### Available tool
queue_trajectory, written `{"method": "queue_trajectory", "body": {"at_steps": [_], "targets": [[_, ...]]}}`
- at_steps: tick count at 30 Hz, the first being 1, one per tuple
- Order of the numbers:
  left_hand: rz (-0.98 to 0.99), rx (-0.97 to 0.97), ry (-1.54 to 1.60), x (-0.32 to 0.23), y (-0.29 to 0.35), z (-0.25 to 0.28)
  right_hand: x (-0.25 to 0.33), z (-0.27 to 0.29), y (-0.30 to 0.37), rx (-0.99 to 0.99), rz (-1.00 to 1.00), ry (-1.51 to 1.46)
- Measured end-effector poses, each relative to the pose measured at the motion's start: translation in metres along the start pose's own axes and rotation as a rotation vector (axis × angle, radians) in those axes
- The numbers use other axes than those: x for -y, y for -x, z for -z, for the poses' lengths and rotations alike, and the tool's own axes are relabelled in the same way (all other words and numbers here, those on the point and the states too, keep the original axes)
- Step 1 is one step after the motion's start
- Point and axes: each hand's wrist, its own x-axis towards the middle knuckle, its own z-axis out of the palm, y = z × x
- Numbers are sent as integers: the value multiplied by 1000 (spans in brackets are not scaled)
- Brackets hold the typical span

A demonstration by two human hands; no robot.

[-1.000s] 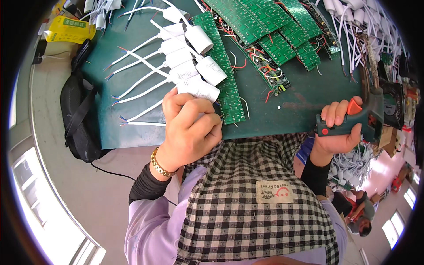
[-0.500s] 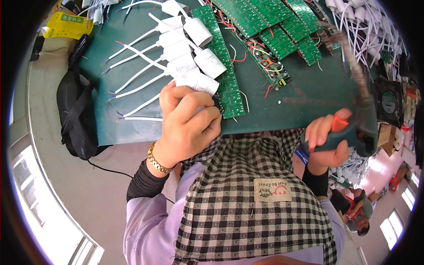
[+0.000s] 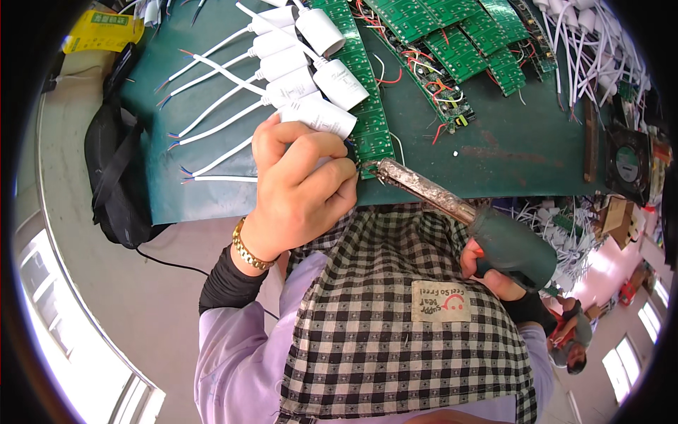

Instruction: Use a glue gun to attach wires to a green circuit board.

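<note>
My left hand [image 3: 300,187] is curled closed around a white cylindrical housing, mostly hidden under the fingers; its cable [image 3: 226,179] sticks out to the left. Just beyond the knuckles lies another white housing [image 3: 321,116]. A long green circuit board strip [image 3: 372,116] runs beside them, its near end next to my left fingertips. My right hand [image 3: 491,275] grips a dark green soldering gun [image 3: 519,244] with an orange-red trigger. The gun's worn metal barrel points left, and its tip is at the strip's near end; whether it touches is too small to tell.
More white housings [image 3: 286,85] with cables lie in a row on the green table [image 3: 508,169]. Stacked circuit boards [image 3: 452,42] sit at the back. White cabled parts [image 3: 593,49] and a black fan [image 3: 627,162] are at right. A black bag [image 3: 116,173] hangs at the left edge.
My right hand has swung the soldering gun from the right side, barrel up, leftward to the near end of the board strip. My left hand keeps its grip. The view has shifted slightly.
</note>
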Motion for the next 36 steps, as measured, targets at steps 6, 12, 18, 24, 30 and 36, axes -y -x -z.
{"method": "queue_trajectory", "body": {"at_steps": [6,12,18,24,30,36], "targets": [[-4,-1,-1,-1,0,0,-10,0,7,-7,-34,128],[-8,-18,-14,0,0,-2,-10,-8,9,-64,-27,-35],[-4,-22,-12,0,2,-1,-17,-11,-4,-177,144,-113],[-8,-1,-2,1,1,0,-2,10,-33,-328,448,-57],[18,12,-28,-1,4,0,7,35,-65,-284,777,-148],[4,2,-12,1,3,-3,-5,39,-69,-324,807,-203]]}}
